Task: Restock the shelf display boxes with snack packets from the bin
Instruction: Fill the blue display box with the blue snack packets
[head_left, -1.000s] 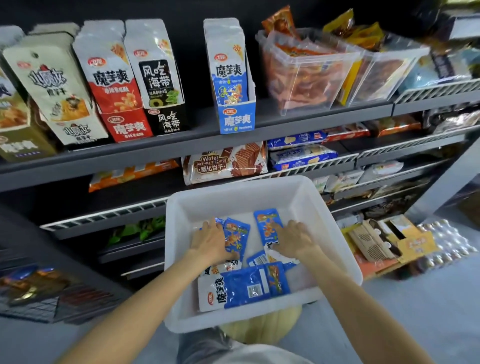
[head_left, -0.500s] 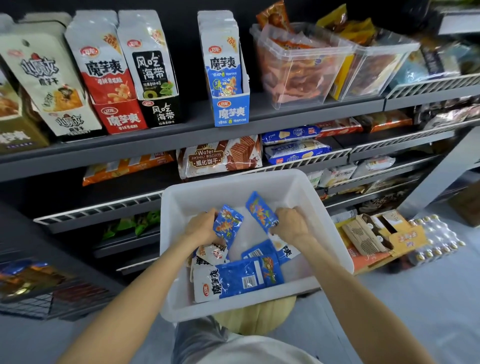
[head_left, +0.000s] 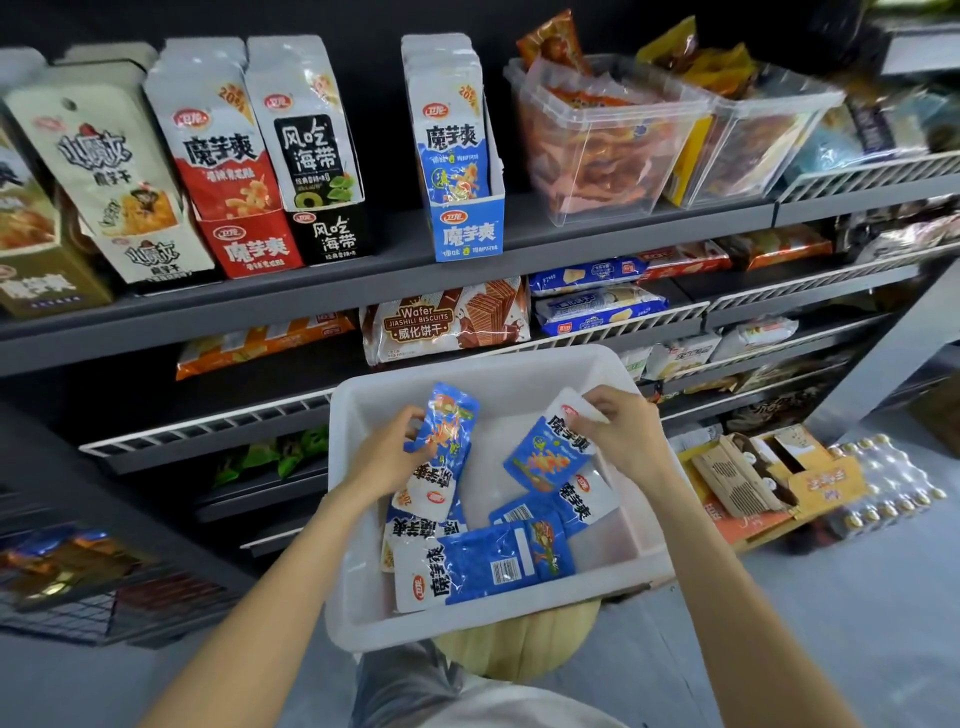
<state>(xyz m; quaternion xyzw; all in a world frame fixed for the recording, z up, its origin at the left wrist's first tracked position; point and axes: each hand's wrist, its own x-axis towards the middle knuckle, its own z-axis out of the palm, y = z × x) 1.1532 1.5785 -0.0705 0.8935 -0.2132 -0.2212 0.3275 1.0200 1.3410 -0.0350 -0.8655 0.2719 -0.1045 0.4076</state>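
Nearest the person, several blue-and-white snack packets (head_left: 483, 564) still lie loose in the white bin (head_left: 363, 597), so restocking looks far from finished. Above them, the left hand (head_left: 387, 457) pinches one packet (head_left: 447, 431) upright, while the right hand (head_left: 626, 431) holds another packet (head_left: 550, 449) by its white top edge. Farther off, the blue display box (head_left: 470, 234) on the shelf (head_left: 311, 296) already holds packets.
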